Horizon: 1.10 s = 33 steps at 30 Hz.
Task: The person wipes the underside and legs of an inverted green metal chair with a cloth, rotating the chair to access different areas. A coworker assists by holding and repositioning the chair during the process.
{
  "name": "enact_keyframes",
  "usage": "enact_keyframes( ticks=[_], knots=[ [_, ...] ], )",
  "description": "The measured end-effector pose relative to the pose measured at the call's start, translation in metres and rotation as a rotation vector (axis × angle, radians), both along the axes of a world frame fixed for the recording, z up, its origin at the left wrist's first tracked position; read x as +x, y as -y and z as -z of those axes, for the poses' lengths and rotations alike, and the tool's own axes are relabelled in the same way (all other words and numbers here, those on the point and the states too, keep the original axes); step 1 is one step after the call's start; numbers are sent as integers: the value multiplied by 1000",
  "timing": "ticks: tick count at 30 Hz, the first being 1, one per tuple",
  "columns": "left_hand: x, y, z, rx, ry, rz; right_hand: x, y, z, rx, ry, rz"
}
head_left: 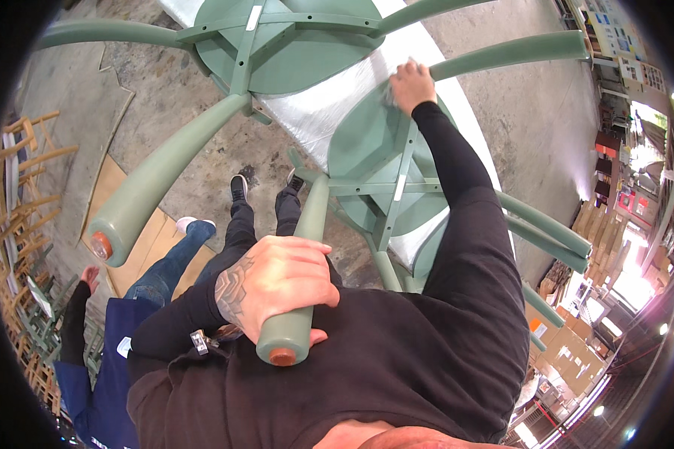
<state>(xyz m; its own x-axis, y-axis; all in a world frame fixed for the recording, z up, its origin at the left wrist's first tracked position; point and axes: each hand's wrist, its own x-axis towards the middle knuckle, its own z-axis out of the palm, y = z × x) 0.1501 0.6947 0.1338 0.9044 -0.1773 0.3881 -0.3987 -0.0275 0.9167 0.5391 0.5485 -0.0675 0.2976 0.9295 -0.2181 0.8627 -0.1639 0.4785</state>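
Note:
An upturned green wooden chair (356, 142) lies with its seat underside facing up. My left hand (281, 280) is wrapped round one of its legs (314, 213), close to the orange-brown end cap (282, 358). My right hand (413, 86) reaches across to the seat's far edge, beside the base of another leg (509, 55). Its fingers are curled and slightly blurred, with something small and greyish under them that I cannot make out. A second upturned green chair (307, 63) lies just beyond, one leg (172, 176) pointing toward me.
The chairs rest on a long surface under white plastic wrap (299, 123). More green chair legs (547, 236) stick out at right. A person in navy (116, 374) stands close at my left. Wooden chair frames (30, 202) are stacked at far left, cardboard boxes (569, 352) at right.

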Motion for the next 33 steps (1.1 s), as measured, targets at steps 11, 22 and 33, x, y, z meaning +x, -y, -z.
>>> enact_keyframes(
  ticks=[11,22,33],
  knots=[
    [5,1,5,-5,20,-47,-161,42,13,-190,-840,516],
    [6,-2,2,35,-2,18,-117,7,63,425,-243,582],
    [12,3,1,57,-2,22,-34,66,-3,1230,-857,888]
  ],
)
